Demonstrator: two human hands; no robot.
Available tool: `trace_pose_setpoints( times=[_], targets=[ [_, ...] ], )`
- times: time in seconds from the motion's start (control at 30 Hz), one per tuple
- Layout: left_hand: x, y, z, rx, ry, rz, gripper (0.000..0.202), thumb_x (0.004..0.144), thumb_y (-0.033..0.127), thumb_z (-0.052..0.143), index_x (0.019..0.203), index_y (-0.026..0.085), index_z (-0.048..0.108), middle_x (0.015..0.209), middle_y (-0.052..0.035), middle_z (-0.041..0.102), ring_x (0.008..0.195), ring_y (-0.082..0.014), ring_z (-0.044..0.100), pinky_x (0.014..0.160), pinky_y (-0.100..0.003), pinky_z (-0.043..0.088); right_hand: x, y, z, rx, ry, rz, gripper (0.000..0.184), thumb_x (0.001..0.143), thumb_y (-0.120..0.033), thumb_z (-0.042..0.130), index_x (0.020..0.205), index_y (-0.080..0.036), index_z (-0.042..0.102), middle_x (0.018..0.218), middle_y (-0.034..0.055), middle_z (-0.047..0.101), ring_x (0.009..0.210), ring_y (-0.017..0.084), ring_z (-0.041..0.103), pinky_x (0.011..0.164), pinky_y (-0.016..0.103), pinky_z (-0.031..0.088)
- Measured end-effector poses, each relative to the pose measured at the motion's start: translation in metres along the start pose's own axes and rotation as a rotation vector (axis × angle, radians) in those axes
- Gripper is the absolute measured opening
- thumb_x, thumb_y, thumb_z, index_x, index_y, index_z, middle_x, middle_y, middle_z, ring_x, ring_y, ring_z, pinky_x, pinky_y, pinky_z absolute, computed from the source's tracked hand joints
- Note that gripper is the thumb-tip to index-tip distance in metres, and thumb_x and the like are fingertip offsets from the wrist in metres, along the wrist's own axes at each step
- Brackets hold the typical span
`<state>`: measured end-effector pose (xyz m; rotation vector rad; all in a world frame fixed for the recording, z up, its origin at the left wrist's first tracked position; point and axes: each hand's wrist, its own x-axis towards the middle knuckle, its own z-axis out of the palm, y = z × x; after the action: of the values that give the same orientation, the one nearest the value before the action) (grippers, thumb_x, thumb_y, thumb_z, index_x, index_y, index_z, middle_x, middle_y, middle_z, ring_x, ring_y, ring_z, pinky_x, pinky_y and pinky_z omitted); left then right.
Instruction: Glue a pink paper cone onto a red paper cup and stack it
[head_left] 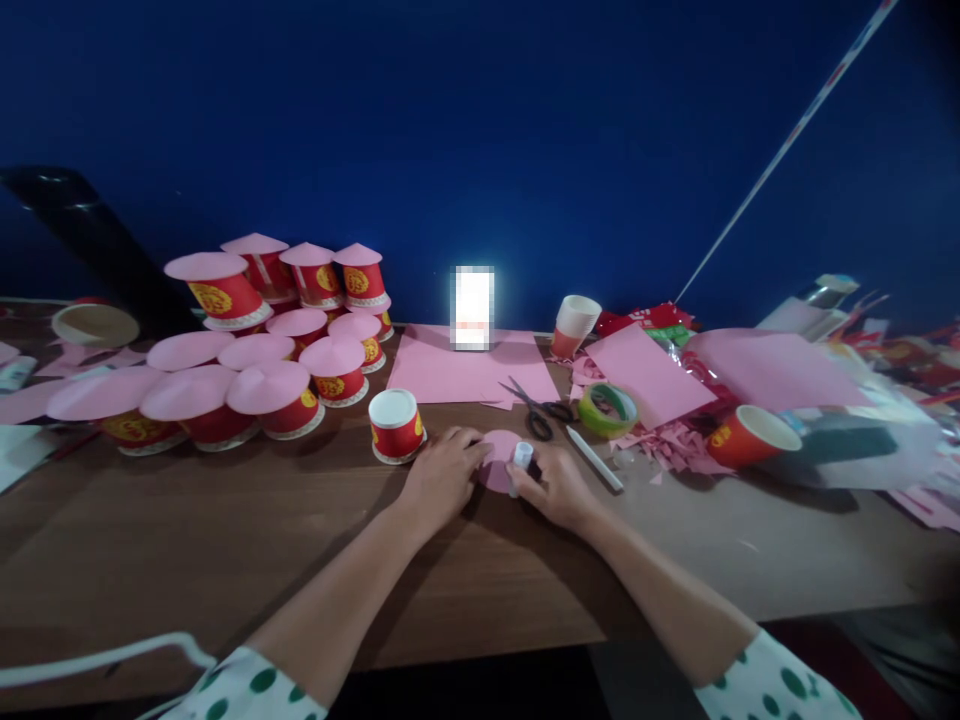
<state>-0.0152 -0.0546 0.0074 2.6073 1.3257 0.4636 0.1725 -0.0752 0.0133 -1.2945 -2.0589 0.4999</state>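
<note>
My left hand (444, 470) rests on the wooden table (225, 540) with its fingers curled down on the left edge of a small pink paper circle (501, 452). My right hand (553, 488) is closed round a white glue stick (521, 460), whose tip touches the pink circle. An upturned red paper cup (395, 425) stands just left of my left hand. Black scissors (537, 410) lie just beyond the circle.
Several red cups with pink cone lids (262, 330) crowd the back left. Pink paper sheets (469, 368), a green tape roll (607, 408), a white pen (594, 458), a tipped red cup (750, 435) and pink scraps (675, 445) lie behind and to the right. A bright phone (473, 307) stands against the blue wall.
</note>
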Motion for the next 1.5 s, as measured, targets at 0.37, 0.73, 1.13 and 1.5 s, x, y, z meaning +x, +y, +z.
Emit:
trace_pose_setpoints(
  times=[0.37,0.73,1.13,1.5],
  targets=[
    [0.0,0.0,0.0,0.013,-0.008,0.009,0.043,0.076,0.007,0.049,0.114,0.025,0.055,0.113,-0.004,0.055,0.106,-0.0198,0.046,0.091,-0.033,0.04,0.0,-0.001,0.007,-0.04,0.065,-0.058,0.01,0.081,-0.026,0.053,0.085,-0.018,0.057,0.081,0.0052,0.063,0.073,0.018,0.058,0.068,0.026,0.043],
    [0.001,0.001,-0.003,0.025,-0.026,0.007,0.042,0.076,0.005,0.045,0.112,0.024,0.056,0.112,-0.0042,0.056,0.106,-0.0194,0.047,0.09,-0.033,0.041,-0.003,-0.005,0.001,0.041,0.037,-0.11,0.011,0.084,-0.025,0.047,0.084,-0.018,0.055,0.078,0.0038,0.061,0.07,0.016,0.056,0.066,0.024,0.042],
    [0.001,0.001,-0.002,0.021,-0.034,-0.005,0.042,0.076,0.006,0.047,0.112,0.025,0.056,0.114,-0.0038,0.056,0.107,-0.0194,0.046,0.089,-0.033,0.041,-0.005,-0.003,-0.005,0.078,0.107,0.046,0.018,0.081,-0.025,0.049,0.064,-0.018,0.05,0.056,-0.0016,0.053,0.051,0.012,0.048,0.052,0.022,0.038],
    [0.0,0.0,-0.002,0.017,-0.014,0.008,0.044,0.075,0.005,0.047,0.113,0.025,0.056,0.113,-0.0033,0.056,0.106,-0.0192,0.046,0.09,-0.032,0.041,0.0,-0.007,-0.005,0.207,0.117,0.068,0.016,0.085,-0.03,0.05,0.08,-0.017,0.058,0.064,-0.0012,0.061,0.058,0.012,0.055,0.057,0.021,0.043]
  ],
)
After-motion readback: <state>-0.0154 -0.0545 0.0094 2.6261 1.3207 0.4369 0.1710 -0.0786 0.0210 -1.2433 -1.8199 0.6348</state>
